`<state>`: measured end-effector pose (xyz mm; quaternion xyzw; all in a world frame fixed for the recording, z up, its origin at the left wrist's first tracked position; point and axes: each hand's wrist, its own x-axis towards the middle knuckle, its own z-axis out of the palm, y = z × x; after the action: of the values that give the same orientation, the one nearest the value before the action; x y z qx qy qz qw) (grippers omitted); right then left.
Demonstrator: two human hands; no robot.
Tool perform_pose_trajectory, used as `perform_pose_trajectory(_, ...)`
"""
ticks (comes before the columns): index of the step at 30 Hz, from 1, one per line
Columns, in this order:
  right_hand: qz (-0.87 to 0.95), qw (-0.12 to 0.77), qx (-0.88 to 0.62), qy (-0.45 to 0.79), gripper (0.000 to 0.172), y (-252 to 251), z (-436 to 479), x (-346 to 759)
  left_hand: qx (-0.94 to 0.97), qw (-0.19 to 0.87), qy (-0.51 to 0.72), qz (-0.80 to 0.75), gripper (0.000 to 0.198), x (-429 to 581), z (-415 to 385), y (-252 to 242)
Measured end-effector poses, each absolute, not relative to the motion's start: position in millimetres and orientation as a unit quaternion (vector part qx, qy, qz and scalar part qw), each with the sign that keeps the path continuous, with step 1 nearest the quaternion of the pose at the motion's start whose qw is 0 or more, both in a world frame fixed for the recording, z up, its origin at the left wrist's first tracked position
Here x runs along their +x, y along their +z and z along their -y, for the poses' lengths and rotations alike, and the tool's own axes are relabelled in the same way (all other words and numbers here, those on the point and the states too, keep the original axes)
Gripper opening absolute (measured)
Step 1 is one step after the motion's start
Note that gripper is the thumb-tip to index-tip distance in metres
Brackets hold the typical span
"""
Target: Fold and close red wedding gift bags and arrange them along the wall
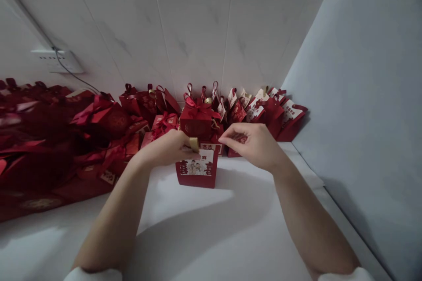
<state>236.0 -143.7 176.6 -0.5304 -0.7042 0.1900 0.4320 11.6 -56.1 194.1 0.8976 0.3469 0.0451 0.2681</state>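
A small red gift box (197,180) stands upright on the white table, its white front panel printed with a couple and red characters. My left hand (169,147) is closed at the top left of this box, its fingers gripping the upper part. Beside those fingertips a gold ribbon loop (194,144) sticks up from the box top. To the right of the box, my right hand (255,142) is raised with thumb and fingertips pinched together. Anything between them is too small or hidden to make out.
A red box with a bow (197,120) stands just behind. Several red gift boxes (285,118) line the wall at the right, and a large pile of red boxes (42,140) fills the left. A grey-white panel (365,96) rises at the right, and a power socket (59,61) is on the tiled wall.
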Motion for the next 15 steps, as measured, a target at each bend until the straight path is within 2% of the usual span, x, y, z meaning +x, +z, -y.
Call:
perform_pose_trajectory(7,0.799,0.245,-0.508,0.209,0.024,167,140,222,0.901,0.310,0.079,-0.293,0.025,21,59,188)
perform_pose_trajectory(12,0.799,0.191,-0.544,0.170,0.017,170,142,224,0.900,0.297,0.083,-0.308,0.020,19,62,193)
perform_pose_trajectory(15,0.794,0.167,-0.572,0.122,0.018,175,145,222,0.909,0.272,0.082,-0.305,0.019,18,63,195)
